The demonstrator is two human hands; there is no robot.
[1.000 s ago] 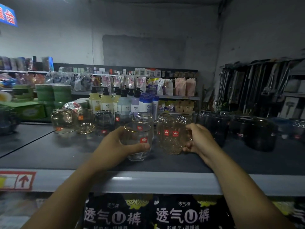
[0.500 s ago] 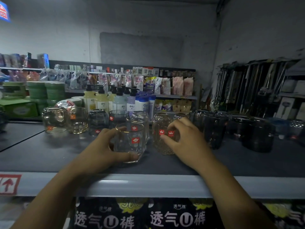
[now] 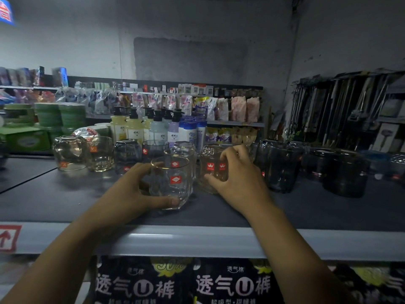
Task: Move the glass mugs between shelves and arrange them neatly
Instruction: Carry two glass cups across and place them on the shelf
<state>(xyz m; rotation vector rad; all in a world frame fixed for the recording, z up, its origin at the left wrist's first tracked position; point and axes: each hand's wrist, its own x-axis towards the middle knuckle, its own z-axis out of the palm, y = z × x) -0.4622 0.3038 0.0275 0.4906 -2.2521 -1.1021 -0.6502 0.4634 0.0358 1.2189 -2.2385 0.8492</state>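
A clear glass mug (image 3: pixel 169 182) with a gold rim and a red label stands on the dark shelf (image 3: pixel 306 207) near its front edge. My left hand (image 3: pixel 129 191) grips this mug from its left side, thumb across the base. Just right of it stands a textured amber glass mug (image 3: pixel 211 166) with two red labels. My right hand (image 3: pixel 236 175) is curled round that amber mug from the front and right. More clear mugs (image 3: pixel 98 153) stand in a row to the left, and dark smoked mugs (image 3: pixel 282 165) to the right.
Pump bottles (image 3: pixel 151 128) stand behind the mugs. Green stacked containers (image 3: pixel 59 116) and a green box are at the back left. Dark pots (image 3: pixel 344 172) sit at the right. Packaged goods (image 3: pixel 232 284) hang below the grey shelf lip (image 3: pixel 197 240).
My right hand moved from the amber mug's right side onto its front and now wraps it. The clear mug in my left hand came down onto the shelf.
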